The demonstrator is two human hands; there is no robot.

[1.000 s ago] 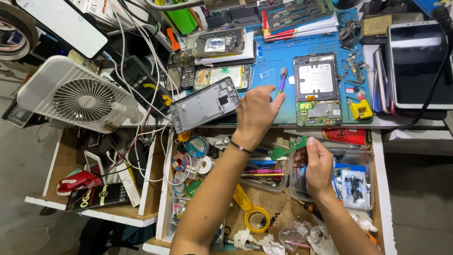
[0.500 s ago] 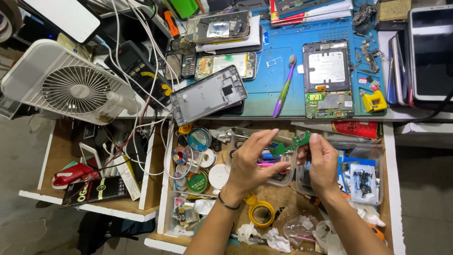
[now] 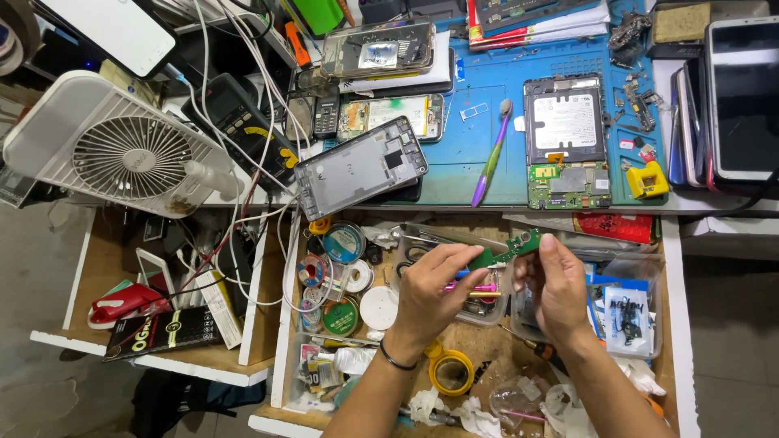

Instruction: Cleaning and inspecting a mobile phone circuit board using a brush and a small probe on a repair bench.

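Both hands hold one small green circuit board (image 3: 519, 245) over an open drawer (image 3: 673, 324). My left hand (image 3: 434, 288) pinches its left end and my right hand (image 3: 556, 285) grips its right end, fingertips on the board. Above them, on the blue work mat (image 3: 487, 105), lie an opened phone with its battery and green board showing (image 3: 565, 142), a purple and green brush (image 3: 492, 154), and a grey phone frame (image 3: 361, 168) that hangs over the desk edge.
The drawer holds tape rolls (image 3: 450, 369), solder spools, clear plastic boxes and small parts bags. A white desk fan (image 3: 122, 150) and tangled cables sit to the left, above a second open drawer (image 3: 154, 324). Tablets (image 3: 742, 97) are stacked at the far right.
My left hand has come down from the blue mat, where it left the brush, and joined the right hand on the green board over the drawer. The view moved slightly closer.
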